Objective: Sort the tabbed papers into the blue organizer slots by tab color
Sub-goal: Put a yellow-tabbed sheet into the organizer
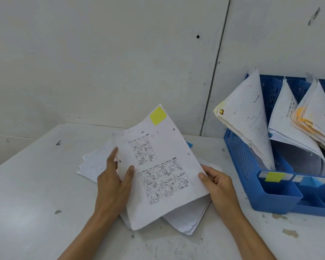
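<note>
- The bench is painted white, scuffed, with grey chips where the paint has flaked, most of them near its front right corner.
- Behind it stands a white panelled wall with a dark vertical seam, a small black hole and a few screw heads.
- A loose pile of white papers lies fanned out mid-bench; a blue tab peeks out at its far edge.
- A sheet printed with comic panels is raised above the pile and tilted, with a yellow tab at its top corner.
- The left hand rests at the sheet's left edge, fingers straight along that edge and thumb flat on the printed face.
- The right hand grips the sheet's right edge, thumb on top and fingers curled beneath.
- The blue organizer stands on the bench to the right, well apart from the sheet, its mesh back against the wall.
- Its nearest slot holds a leaning stack with a yellowish corner; the next slot holds a second stack; the one after holds papers with orange tabs.
- A yellow label hangs on the organizer's front rim below the nearest slot, and a blue label sits beside it.
</note>
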